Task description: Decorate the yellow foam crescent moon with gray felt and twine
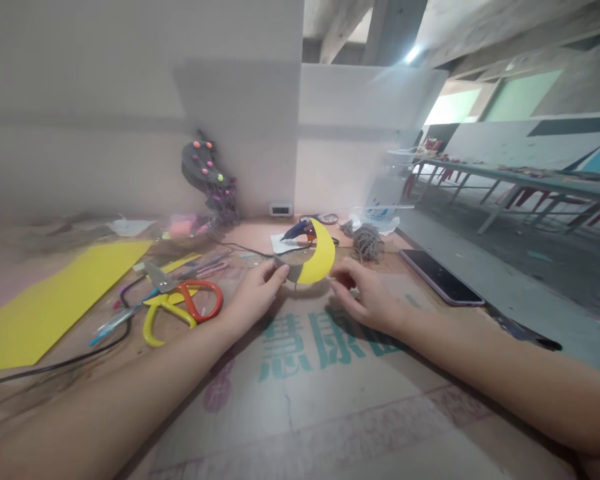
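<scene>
A yellow paper crescent moon is held up over the work surface, its lower left end covered in grey. My left hand pinches that grey end between thumb and fingers. Just right of the crescent, my right hand is closed, its fingers curled in; what they hold, if anything, is too small to make out. Behind the crescent, a blue hot glue gun lies by a white sheet. A tangle of grey yarn sits beyond my right hand.
Scissors with red and yellow handles, pens and a yellow sheet lie left. A black cable crosses there. A phone rests at the right edge. Against the wall stands a dark crescent decoration with coloured balls.
</scene>
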Demonstrator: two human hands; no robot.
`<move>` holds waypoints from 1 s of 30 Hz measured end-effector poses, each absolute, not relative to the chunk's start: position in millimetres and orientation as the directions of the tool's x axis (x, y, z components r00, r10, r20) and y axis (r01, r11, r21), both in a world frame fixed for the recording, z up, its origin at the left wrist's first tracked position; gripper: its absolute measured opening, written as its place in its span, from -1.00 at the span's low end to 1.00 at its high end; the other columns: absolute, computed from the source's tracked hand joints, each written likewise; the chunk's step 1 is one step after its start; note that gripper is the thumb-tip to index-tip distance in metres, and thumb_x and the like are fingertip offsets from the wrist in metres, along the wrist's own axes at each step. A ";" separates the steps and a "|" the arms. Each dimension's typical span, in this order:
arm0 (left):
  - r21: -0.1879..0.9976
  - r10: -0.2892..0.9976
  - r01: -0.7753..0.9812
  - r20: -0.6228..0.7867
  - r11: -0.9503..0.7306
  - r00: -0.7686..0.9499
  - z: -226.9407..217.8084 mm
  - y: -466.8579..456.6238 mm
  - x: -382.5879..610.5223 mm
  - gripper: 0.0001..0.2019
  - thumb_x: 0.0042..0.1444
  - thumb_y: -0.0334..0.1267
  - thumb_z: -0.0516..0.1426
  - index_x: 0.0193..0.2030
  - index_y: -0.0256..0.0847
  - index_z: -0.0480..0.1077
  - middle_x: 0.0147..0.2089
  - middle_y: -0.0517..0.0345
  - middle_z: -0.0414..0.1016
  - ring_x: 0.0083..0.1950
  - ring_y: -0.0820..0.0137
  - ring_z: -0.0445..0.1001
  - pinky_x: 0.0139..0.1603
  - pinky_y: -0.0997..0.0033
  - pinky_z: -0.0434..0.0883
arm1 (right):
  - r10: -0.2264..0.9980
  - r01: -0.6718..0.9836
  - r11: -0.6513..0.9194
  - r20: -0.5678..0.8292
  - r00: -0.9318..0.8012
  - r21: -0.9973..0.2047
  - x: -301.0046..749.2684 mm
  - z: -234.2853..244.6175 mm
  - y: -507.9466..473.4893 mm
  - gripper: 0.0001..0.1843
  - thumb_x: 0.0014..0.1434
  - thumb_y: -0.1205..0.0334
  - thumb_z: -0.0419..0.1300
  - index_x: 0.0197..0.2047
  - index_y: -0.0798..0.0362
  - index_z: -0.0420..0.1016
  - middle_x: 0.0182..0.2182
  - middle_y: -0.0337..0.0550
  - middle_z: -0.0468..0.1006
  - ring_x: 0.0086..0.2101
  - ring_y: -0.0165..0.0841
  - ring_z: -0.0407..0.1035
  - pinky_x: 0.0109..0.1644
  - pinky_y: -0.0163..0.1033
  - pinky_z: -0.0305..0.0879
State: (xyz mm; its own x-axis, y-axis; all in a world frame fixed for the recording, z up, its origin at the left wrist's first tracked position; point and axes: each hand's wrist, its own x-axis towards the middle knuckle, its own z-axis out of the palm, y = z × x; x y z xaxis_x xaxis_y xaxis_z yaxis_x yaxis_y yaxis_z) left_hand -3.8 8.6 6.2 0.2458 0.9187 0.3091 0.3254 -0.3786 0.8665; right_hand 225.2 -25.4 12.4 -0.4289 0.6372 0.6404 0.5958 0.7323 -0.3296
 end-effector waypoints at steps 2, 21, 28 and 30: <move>0.862 0.921 0.336 0.317 -0.380 0.228 6.2 8.2 -4.8 -0.71 0.21 -0.07 0.05 -0.45 -0.19 0.25 -0.50 0.29 0.28 -0.44 0.44 0.24 -0.43 0.47 0.15 | 0.691 0.588 0.675 0.662 -0.291 -0.446 224.6 12.0 -23.7 -0.96 0.26 0.28 0.05 -0.20 0.00 0.24 -0.42 -0.24 0.35 -0.45 -0.40 0.24 -0.36 -0.28 0.21; 0.883 0.923 0.319 0.258 -0.345 0.285 10.5 5.1 -0.2 -0.75 0.19 -0.12 0.06 -0.44 -0.21 0.33 -0.42 0.23 0.39 -0.38 0.42 0.31 -0.34 0.46 0.22 | 0.943 0.517 0.329 0.306 -0.132 -0.790 228.0 11.9 -5.7 -0.64 0.26 -0.02 0.02 -0.46 0.03 0.26 -0.59 -0.34 0.24 -0.58 -0.47 0.14 -0.50 -0.34 0.07; 0.915 0.934 0.261 0.235 -0.306 0.271 10.0 7.3 -0.5 -0.73 0.19 -0.14 0.06 -0.48 -0.22 0.29 -0.45 0.24 0.36 -0.40 0.44 0.31 -0.37 0.49 0.22 | 0.943 0.552 0.324 0.308 -0.126 -0.768 230.8 6.9 -0.1 -0.65 0.29 -0.01 -0.01 -0.42 0.03 0.30 -0.57 -0.34 0.26 -0.55 -0.46 0.16 -0.46 -0.34 0.11; 0.916 0.934 0.259 0.236 -0.306 0.269 9.3 7.6 -0.7 -0.74 0.19 -0.14 0.06 -0.46 -0.22 0.31 -0.43 0.23 0.39 -0.39 0.44 0.32 -0.37 0.50 0.22 | 0.939 0.565 0.332 0.320 -0.125 -0.756 231.0 6.3 1.3 -0.66 0.29 0.00 -0.01 -0.40 0.03 0.31 -0.55 -0.32 0.31 -0.53 -0.45 0.21 -0.42 -0.33 0.16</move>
